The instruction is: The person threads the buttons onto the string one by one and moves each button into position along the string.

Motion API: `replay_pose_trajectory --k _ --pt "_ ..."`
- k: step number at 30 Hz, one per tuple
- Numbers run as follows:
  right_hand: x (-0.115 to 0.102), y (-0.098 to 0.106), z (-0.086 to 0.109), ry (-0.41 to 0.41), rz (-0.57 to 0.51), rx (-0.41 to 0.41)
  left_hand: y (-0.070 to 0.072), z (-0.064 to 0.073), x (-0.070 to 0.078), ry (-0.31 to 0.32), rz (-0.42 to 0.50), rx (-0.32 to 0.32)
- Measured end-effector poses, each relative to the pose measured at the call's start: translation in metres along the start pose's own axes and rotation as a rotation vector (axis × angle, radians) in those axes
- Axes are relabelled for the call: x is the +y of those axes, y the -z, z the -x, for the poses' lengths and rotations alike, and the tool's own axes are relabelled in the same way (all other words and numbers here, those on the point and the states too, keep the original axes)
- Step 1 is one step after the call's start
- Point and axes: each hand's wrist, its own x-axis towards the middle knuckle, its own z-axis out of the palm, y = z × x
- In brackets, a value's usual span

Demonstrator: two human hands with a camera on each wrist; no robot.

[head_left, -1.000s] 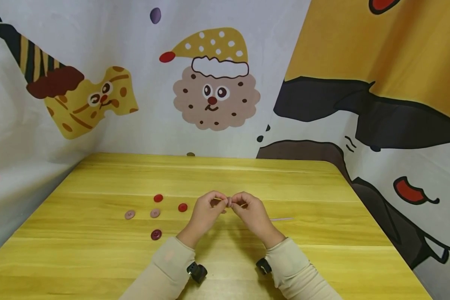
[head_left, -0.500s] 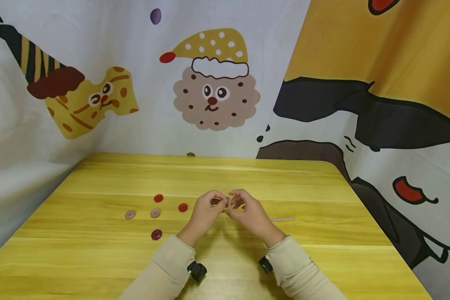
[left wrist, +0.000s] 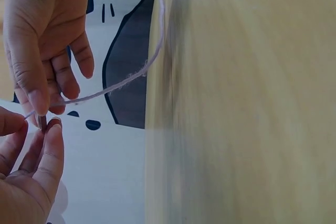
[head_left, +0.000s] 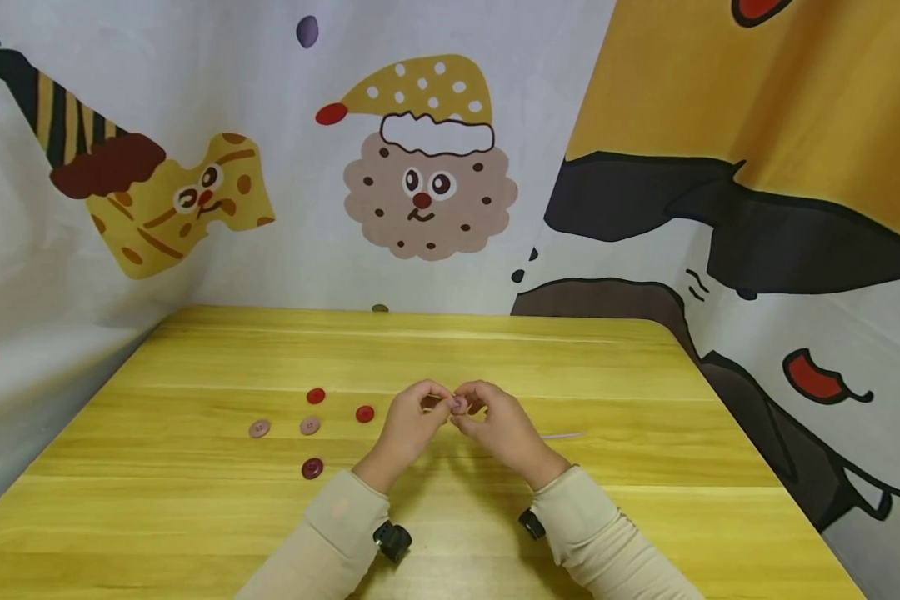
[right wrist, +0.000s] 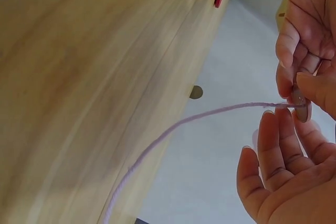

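Behind a yellow wood-grain counter (head_left: 157,517), a white cloth (head_left: 270,83) printed with a cartoon biscuit (head_left: 429,208) is hung at twelve o'clock. Above the middle of the counter, a pale pink button (head_left: 460,405) is held between the fingertips of two hands: it is pinched by the left hand (head_left: 411,423) from nine o'clock and by the right hand (head_left: 506,427) from three. In the wrist views, a lilac cord (right wrist: 210,113) is seen running from the button; whether it is passed through a hole cannot be told. Some lilac cord is also seen just past the right forearm, toward four o'clock. Well off at nine o'clock, a mauve button (head_left: 310,425) is ringed by four others: a red button (head_left: 315,395) at twelve, a second red button (head_left: 365,414) at three, a maroon button (head_left: 312,468) at six, and another mauve button (head_left: 259,428) at nine. Beige sleeves (head_left: 345,517) are worn, with a black device (head_left: 394,543) at each wrist.
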Motion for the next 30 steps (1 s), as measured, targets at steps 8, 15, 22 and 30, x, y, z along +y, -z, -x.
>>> replay_pose_trajectory --k 8,15,22,30 --pt "0.004 0.001 0.000 -0.034 -0.022 0.010 0.003 0.000 0.001 0.003 -0.023 0.018" --pt "0.012 0.006 0.000 -0.058 -0.028 -0.013 0.009 0.001 0.003 0.003 -0.009 0.035" --pt "0.017 0.011 0.000 -0.070 -0.049 -0.031 0.011 0.001 0.005 0.007 0.016 0.041" --pt "0.022 0.016 0.001 -0.104 -0.043 -0.036 0.013 0.000 0.004 -0.007 0.030 0.078"
